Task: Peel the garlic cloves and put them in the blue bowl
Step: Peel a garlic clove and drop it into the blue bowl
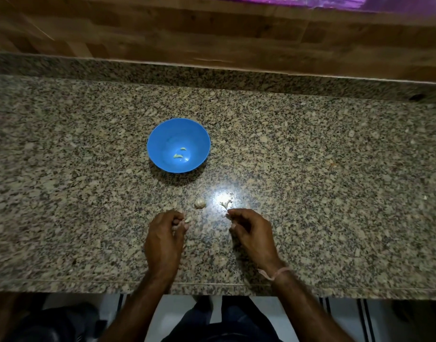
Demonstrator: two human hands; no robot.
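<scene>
A garlic clove (187, 220) is clamped in the grip of the left hand (164, 239) beside the bulb (200, 202) on the surface (310, 169), peeled cloves (179, 156) are seen in the far blue bowl (162, 134), and the grip of the right hand (250, 232) cannot be judged.

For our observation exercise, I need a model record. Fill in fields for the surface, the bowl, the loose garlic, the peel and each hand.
surface: speckled stone counter
blue bowl: upright, beyond the hands, holds at least two peeled cloves
garlic piece: loose on the counter, between bowl and hands
peel scraps: on the counter, right of the garlic piece
left hand: pinches a garlic clove
right hand: fingers curled; unclear whether it holds anything
</scene>
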